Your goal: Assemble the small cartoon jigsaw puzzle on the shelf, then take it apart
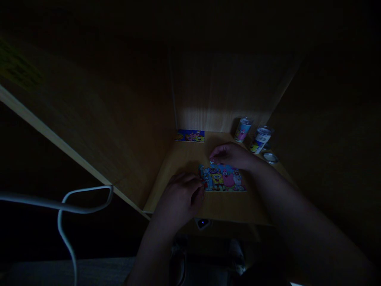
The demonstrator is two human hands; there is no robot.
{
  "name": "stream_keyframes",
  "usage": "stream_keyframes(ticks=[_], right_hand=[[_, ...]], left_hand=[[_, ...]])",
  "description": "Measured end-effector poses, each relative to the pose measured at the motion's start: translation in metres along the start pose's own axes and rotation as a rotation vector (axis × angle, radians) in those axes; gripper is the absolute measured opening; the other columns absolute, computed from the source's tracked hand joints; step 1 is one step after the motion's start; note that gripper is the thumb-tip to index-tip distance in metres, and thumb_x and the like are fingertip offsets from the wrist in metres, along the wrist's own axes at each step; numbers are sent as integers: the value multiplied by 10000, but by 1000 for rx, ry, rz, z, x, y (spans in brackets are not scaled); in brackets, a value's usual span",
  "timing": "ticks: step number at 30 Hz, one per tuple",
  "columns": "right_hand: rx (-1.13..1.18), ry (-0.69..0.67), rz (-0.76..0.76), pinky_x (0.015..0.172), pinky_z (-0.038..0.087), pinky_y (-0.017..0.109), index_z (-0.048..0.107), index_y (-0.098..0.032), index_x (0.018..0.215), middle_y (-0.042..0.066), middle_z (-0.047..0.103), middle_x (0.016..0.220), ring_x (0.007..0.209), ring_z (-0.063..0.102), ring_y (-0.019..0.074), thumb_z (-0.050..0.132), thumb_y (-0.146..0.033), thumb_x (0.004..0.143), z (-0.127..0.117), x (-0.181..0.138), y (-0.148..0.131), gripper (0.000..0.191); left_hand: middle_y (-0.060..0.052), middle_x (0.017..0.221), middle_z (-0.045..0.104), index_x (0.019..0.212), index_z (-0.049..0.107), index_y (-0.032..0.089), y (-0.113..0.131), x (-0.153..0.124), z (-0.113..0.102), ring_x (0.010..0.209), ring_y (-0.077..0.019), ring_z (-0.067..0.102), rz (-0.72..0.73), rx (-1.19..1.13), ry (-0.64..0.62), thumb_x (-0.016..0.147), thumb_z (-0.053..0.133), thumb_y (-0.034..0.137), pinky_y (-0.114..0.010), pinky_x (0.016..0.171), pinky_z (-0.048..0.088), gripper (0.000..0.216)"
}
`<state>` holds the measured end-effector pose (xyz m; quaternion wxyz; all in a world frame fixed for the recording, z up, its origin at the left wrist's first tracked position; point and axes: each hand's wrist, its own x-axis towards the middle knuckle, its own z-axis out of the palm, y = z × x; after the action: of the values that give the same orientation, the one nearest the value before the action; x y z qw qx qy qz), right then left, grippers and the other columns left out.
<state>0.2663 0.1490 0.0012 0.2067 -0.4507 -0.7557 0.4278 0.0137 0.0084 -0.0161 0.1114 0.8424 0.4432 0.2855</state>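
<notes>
L hand [180, 200] pinched at left edge of SpongeBob jigsaw [223, 178], R hand [229, 155] curled on its top edge; dim light, so a slip could knock pcs loose.

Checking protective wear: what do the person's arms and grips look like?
The left arm and right arm are bare, no sleeve in view. The left grip and right grip are bare hands with no gloves; no watch or band shows, though dim light may hide details.

The wooden desk [229, 206] has a cartoon puzzle [223, 178] on it, a picture card [189, 136] at the back, two cups [243, 130], and a round lid [270, 158].
</notes>
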Motion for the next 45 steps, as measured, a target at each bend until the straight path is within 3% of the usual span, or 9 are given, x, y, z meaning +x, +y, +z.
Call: stream_keyframes(ticks=[6,17,32,38,45], right_hand=[[-65,-26,-150,877,600,318,842,-225,1005,21,853,1004,938,778,200,751,-348,927,8,6,8,171],[-196,-19,-307,948,601,335,846,-273,1079,14,853,1100,1034,792,210,679,-264,988,14,8,11,190],[-180,-12,-310,859,593,307,822,-218,1033,33,845,1017,931,783,194,692,-239,960,17,6,6,151],[-97,64,-264,820,593,307,816,-224,993,25,840,958,881,774,191,728,-298,940,19,9,6,127],[21,53,-239,800,600,301,827,-222,966,24,844,941,873,782,197,769,-341,897,25,11,5,149]], left_hand=[[-36,983,745,922,710,223,2,0,-1,965,-238,669,-2,10,-6,1004,647,124,-428,906,516,143],[-34,1011,748,939,713,225,1,0,0,988,-239,676,-4,25,-11,1011,649,151,-425,916,507,122],[-34,1031,765,961,730,232,1,0,-1,995,-241,683,-6,19,-5,1013,658,141,-437,930,518,127],[-29,986,746,933,711,232,2,1,0,961,-236,678,4,20,-3,999,659,131,-428,895,522,131],[-35,1013,748,941,712,228,1,0,0,987,-243,674,1,15,-1,996,669,135,-432,904,527,116]])
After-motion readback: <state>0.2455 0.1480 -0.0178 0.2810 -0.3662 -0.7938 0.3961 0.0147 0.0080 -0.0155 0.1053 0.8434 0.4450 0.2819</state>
